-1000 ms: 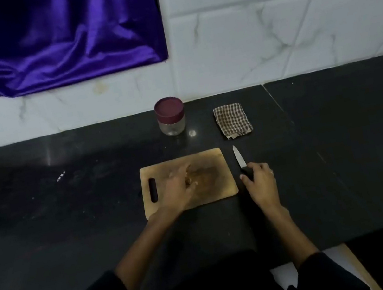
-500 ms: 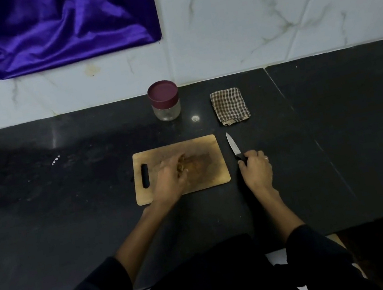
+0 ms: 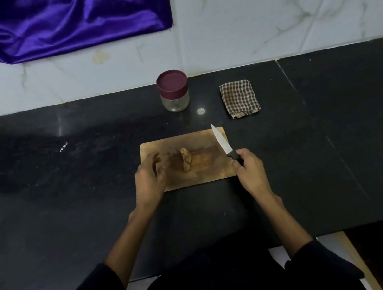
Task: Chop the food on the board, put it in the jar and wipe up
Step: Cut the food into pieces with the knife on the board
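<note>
Food [image 3: 186, 159]: 1 brown lump lies near the middle of the wooden cutting board [image 3: 205, 173], uncut and apart from both hands. The board rests flat on the black counter [image 3: 70, 215]. The left hand [image 3: 149, 179] sits over the board's left end with fingers loosely curled and holds nothing. The right hand [image 3: 249, 171] grips the black handle of the knife [image 3: 222, 143] at the board's right edge; the blade points away from the person, over the board's far right corner. The jar [image 3: 173, 91], with its maroon lid on, stands beyond the board near the tiled wall [image 3: 263, 6]. The checked cloth [image 3: 239, 98] lies folded to the right of the jar, apart from it
</note>
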